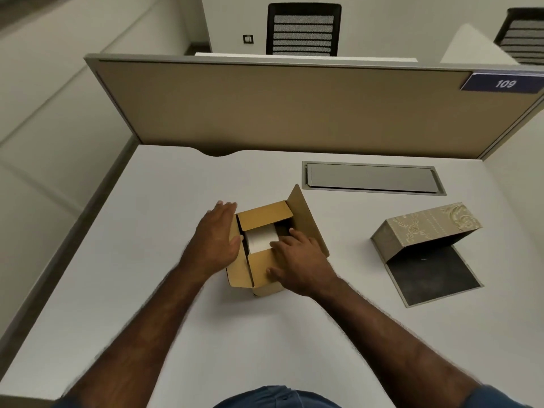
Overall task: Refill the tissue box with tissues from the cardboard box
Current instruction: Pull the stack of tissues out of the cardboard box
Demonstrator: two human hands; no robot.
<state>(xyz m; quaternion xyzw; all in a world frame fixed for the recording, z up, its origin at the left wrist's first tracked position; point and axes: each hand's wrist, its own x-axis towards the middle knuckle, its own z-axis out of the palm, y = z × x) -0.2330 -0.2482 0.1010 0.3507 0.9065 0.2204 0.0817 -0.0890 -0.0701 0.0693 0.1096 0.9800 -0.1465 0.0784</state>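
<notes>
The left hand [216,240] lies flat, fingers spread, against the left side of the cardboard box [265,260]. The right hand [297,262] rests loosely open on its near flap, fingertips at the white tissues [260,238] inside. The tissue box [426,245] stands open, well apart to the right on the worktop [147,260].

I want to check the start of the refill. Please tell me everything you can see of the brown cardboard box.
The cardboard box is small, plain brown and stands upright on the white desk, left of the patterned tissue box. Its top flaps are open, the far-right one raised. White tissues show inside. The left hand lies flat against its left side; the right hand rests on the near-right flap, fingers reaching into the opening.
</notes>
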